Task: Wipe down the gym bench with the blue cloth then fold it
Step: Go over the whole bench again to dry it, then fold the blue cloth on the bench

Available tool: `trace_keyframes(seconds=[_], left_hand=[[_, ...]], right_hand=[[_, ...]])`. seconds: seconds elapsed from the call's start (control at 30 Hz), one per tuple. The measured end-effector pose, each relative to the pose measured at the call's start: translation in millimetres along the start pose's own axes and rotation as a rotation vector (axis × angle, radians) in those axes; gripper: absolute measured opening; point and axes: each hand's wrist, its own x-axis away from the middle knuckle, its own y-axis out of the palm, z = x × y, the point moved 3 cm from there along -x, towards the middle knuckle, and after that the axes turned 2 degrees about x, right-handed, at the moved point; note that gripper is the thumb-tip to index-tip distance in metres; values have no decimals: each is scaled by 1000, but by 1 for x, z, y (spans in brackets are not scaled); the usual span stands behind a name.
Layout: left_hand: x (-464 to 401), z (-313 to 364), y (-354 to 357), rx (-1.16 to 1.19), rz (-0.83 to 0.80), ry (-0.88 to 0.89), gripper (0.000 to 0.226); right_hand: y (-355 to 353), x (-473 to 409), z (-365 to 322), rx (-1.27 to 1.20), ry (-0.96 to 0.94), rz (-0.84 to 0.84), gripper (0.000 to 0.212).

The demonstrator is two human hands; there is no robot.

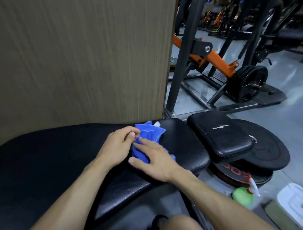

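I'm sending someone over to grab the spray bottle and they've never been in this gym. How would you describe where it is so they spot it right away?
Start at the long black bench beside the wood-look wall panel. Off its right end, a stack of black weight plates lies on the floor. The spray bottle stands just in front of that stack: bright green, with a red and white trigger, the only green thing there, next to a white container.

Head view, looking down, close over bench [44,154].

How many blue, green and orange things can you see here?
Blue: 1, the blue cloth on the bench
Green: 1, the spray bottle
Orange: 1, the machine arm
Total: 3
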Motion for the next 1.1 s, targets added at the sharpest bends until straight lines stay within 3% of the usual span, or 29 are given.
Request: trace_keyframes(seconds=[0.07, 0.13, 0.2, 0.23, 0.3, 0.37, 0.47, 0.57, 0.73, 0.8, 0.87, 0.97, 1.03, 1.1], left_hand=[[15, -5, -15, 21, 53, -41, 28], [29, -9, -35, 17, 114, -74, 25], [42, -13, -53, -30, 145, -107, 17], [48, -15, -59, -63, 127, -120, 12], [59, -14, -61, -101, 31, -128, 5], [66, -10, -53, -98, -54, -132, 12], [68, 0, -31, -139, -133, -210, 38], [64, 1, -11, -220, -132, -337, 59], [65, -10, -10, 20, -147, -492, 49], [70, -11, -8, 116, -168, -470, 31], [73, -7, -5, 210, -191, -404, 25], [74, -7, -6, 284, -243, -319, 40], [75, -7, -6, 319, -293, -314, 49], [75, -5, -3, 352, -298, -328, 45]], right_hand=[[-3, -1, -23, -148, -74, -94, 62], [-25, 2, -23, -260, -49, 23, 49], [-49, 8, -1, -125, 54, 214, 47], [-56, 11, 11, -25, 124, 229, 49], [-59, 21, 27, 46, 242, 108, 54], [-48, 27, 30, -4, 287, -40, 52], [-31, 30, 26, -70, 299, -36, 40], [-29, 33, 19, -148, 263, 43, 35], [-48, 45, 12, -182, 99, 115, 29], [-56, 50, 8, -206, 10, 132, 28], [-60, 54, 6, -266, -51, 100, 27], [-61, 61, 1, -334, -73, 1, 26], [-59, 66, -5, -429, -95, -81, 25], [-58, 72, -11, -481, -103, -153, 22]])
